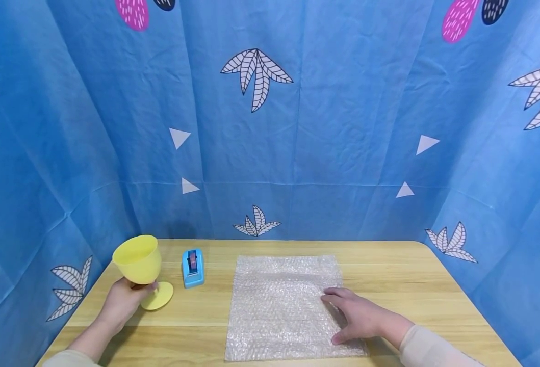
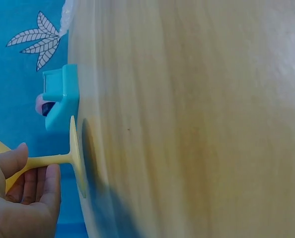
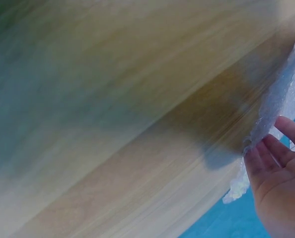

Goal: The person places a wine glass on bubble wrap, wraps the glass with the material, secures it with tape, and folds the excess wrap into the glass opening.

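A yellow plastic goblet (image 1: 137, 259) is tilted in my left hand (image 1: 125, 302), whose thumb and fingers grip its stem (image 2: 49, 160). The goblet's round base (image 2: 77, 158) looks slightly lifted, with a shadow beside it on the wood. A clear sheet of bubble wrap (image 1: 283, 306) lies flat across the middle of the table. At its right edge, my right hand (image 1: 359, 315) has its fingers spread and slightly bent, the fingertips at the wrap. In the right wrist view those fingers (image 3: 276, 148) meet the edge of the wrap without closing round it.
A light blue tape dispenser (image 1: 193, 267) stands between the goblet and the bubble wrap, towards the back. Wood-grain table (image 1: 403, 275) surface lies under everything. Blue patterned cloth (image 1: 343, 127) hangs behind the table and along both sides.
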`<state>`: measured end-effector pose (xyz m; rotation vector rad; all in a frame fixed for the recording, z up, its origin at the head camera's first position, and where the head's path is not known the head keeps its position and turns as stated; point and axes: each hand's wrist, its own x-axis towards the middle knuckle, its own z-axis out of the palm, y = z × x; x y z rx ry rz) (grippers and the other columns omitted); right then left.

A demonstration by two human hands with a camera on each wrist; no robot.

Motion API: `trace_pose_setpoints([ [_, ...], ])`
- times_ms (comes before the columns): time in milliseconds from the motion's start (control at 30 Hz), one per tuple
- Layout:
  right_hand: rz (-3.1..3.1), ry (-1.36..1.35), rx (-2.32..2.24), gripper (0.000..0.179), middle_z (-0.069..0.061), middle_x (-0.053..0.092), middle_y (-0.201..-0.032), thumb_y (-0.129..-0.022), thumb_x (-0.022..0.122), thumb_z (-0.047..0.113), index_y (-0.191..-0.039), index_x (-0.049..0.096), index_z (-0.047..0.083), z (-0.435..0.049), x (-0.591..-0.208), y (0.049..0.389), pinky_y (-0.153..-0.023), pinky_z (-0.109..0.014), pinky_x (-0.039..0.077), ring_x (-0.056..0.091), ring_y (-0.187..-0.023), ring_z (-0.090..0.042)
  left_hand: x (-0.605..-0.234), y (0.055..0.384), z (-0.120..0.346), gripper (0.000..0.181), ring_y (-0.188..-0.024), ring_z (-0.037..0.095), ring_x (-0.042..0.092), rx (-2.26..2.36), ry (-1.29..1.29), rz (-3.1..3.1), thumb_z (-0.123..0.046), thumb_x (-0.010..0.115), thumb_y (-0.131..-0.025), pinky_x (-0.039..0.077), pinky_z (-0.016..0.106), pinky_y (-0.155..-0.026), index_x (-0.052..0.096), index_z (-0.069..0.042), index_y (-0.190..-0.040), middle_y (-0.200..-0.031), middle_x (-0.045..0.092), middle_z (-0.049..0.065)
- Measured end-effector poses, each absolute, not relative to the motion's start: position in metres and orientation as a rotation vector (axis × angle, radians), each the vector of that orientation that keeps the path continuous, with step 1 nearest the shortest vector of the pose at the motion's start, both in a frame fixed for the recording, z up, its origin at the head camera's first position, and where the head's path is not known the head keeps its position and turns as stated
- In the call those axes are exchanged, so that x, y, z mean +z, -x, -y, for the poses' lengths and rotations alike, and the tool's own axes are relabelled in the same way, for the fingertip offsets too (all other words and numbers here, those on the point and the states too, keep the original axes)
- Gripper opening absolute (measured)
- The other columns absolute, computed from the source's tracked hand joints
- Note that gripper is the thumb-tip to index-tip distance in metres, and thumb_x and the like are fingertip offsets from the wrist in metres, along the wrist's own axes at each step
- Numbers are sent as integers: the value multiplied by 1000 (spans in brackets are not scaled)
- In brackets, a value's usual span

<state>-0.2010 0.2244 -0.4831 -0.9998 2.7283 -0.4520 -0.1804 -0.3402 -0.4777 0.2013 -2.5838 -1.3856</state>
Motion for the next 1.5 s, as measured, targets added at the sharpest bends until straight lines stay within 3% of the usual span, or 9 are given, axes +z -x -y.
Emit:
trace_pose_setpoints([
  [433, -2740, 1017, -446, 98, -16, 40, -153, -70, 83, 58, -145, 49, 6, -224, -481, 201, -107, -56, 41, 39, -138, -40, -454, 185, 330, 49, -93, -2, 57, -1390, -150, 2622, -33, 74, -92, 50, 16, -78, 59, 4, -122, -114, 66, 14],
  [967, -2747, 1010, -443, 101, -15, 40, -153, -68, 82, 61, -146, 48, 6, -224, -483, 201, -108, -57, 40, 38, -139, -41, -433, 190, 304, 46, -110, 27, 61, -1448, -22, 2664, -25, 72, -94, 52, 22, -82, 57, 6, -125, -120, 65, 20],
  [1300, -2743, 1030, -447, 98, -14, 41, -152, -69, 82, 62, -146, 49, 9, -224, -485, 201, -106, -54, 42, 40, -138, -39, -429, 193, 280, 43, -106, 23, 62, -1546, 63, 2646, -22, 74, -93, 54, 26, -84, 59, 4, -123, -117, 67, 16],
  [1500, -2745, 1030, -440, 98, -14, 41, -153, -69, 81, 63, -146, 50, 9, -225, -485, 201, -107, -55, 41, 39, -139, -39, -434, 196, 264, 44, -105, 25, 63, -1675, 76, 2643, -20, 74, -92, 57, 36, -86, 58, 6, -123, -116, 66, 17],
])
